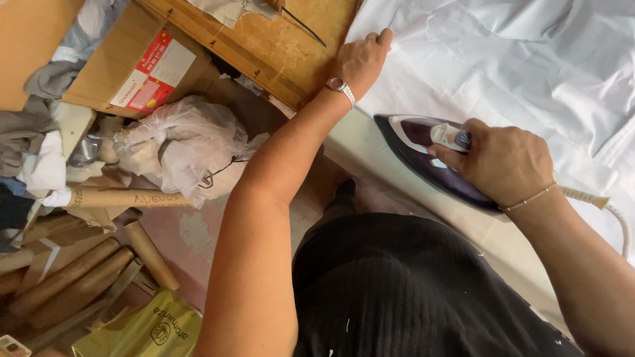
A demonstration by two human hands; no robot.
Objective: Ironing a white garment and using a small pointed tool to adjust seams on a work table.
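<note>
My right hand [506, 162] grips the handle of a dark purple clothes iron [413, 142], which rests near the front edge of the white ironing surface [360, 142]. Its pointed tip faces left. My left hand [360, 63], with a silver wristwatch, lies flat on the left edge of a white garment [522, 63] spread over the surface, fingers together and pressing the cloth. The iron's cream cord [612, 211] trails off to the right.
A wooden board [264, 46] leans to the left of the ironing surface. On the floor lie a cardboard box [132, 66], a stuffed clear plastic bag [188, 142], several cardboard tubes [73, 277], a yellow bag [145, 330] and piled clothes [26, 139].
</note>
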